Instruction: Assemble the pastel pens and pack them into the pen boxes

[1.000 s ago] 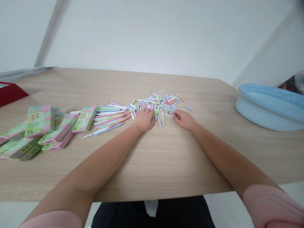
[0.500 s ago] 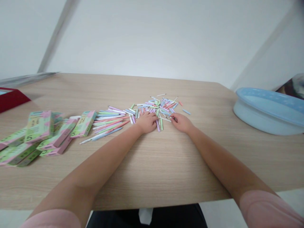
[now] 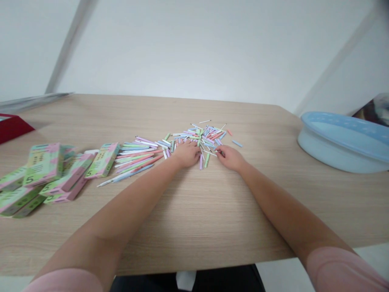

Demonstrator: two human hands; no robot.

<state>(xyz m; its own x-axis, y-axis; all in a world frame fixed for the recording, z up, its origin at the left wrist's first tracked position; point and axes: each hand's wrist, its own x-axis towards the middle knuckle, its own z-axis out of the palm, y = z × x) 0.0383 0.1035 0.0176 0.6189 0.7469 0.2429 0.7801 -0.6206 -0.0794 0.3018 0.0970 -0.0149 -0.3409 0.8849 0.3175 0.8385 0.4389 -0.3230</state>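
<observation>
The left hand [image 3: 187, 154] lies palm down over the near edge of a loose pile of short tubes and thin sticks [image 3: 209, 137], in the middle of the bench [image 3: 194, 219]. Its fingers reach into the heap, but whether they hold anything underneath I cannot tell. The right hand [image 3: 230, 157] rests at the pile's right side, fingers bent and bunched close together; a thin white stick [image 3: 209, 152] runs up to them, though the picture is too small to show whether it is pinched.

The likeliest trouble seems to be rolling. The tubes look round and lie at all angles, so a push from either hand could send some sliding outward; a blue tube [image 3: 237, 143] and a red tube [image 3: 229, 132] lie apart from the heap on its right. The sticks cross one another, so pulling one could drag its neighbours along or flick a light one away.

The left forearm passes just beside the fanned row of pens [image 3: 136, 156], and a backward sweep could knock them askew or mix them with the pile. Farther left, the cartons [image 3: 44, 164] are stacked unevenly, tilted over each other, and a bump from the elbow might topple the top one
</observation>
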